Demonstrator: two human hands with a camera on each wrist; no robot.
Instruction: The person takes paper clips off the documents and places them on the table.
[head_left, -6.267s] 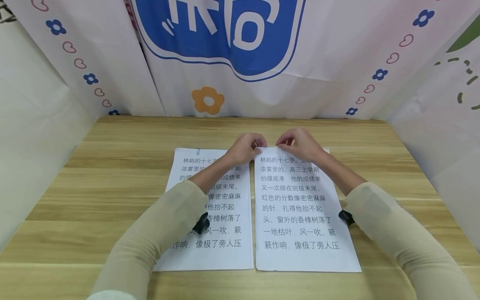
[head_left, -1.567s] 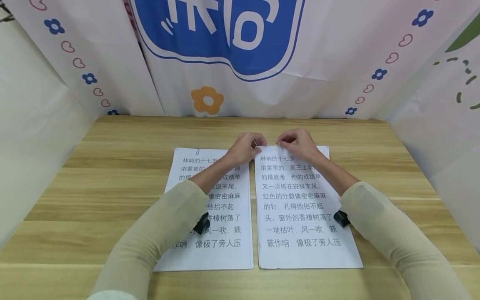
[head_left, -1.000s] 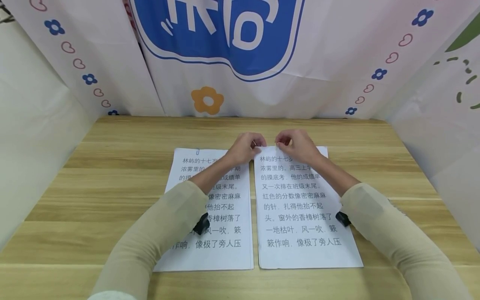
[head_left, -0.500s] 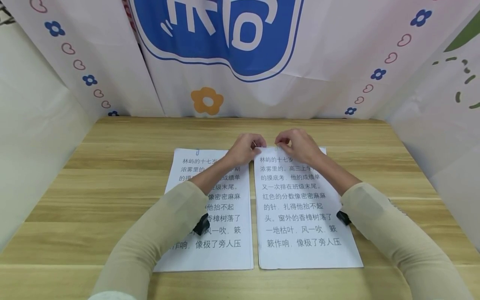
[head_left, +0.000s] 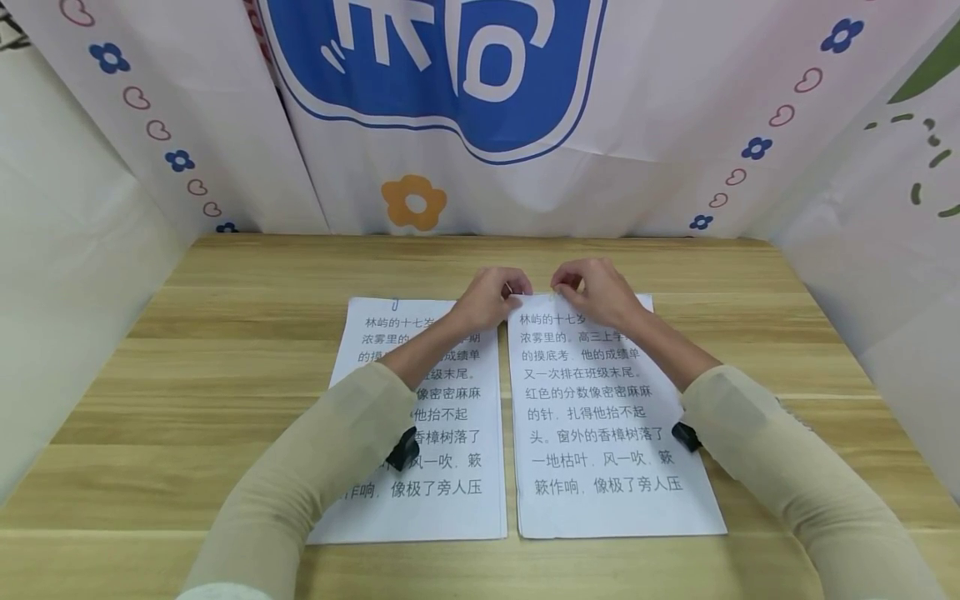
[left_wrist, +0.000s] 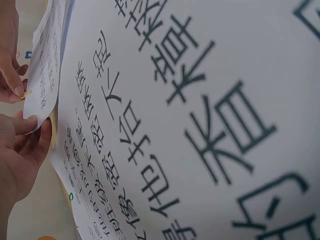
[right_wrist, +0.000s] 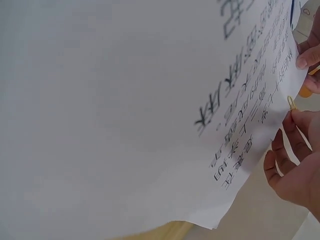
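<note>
Two stacks of printed paper lie side by side on the table. At the upper left corner of the right-hand stack (head_left: 600,518), my left hand (head_left: 486,297) pinches the sheets between thumb and fingers. My right hand (head_left: 603,292) pinches a small yellow paper clip (right_wrist: 291,102) at the top edge of that same stack, just right of the left hand. The clip's loop shows over the front sheet in the right wrist view. A blue paper clip (head_left: 395,305) sits on the top edge of the left-hand stack (head_left: 420,521), which my left forearm partly covers.
The wooden table (head_left: 202,367) runs back to a white printed cloth (head_left: 652,100). White cloth walls (head_left: 67,250) stand at both sides. A narrow gap separates the two stacks.
Since the earliest frame, the right-hand stack's lower end has shifted slightly right and away from me. My right forearm has moved slightly left. Over the last second both hands stay almost still.
</note>
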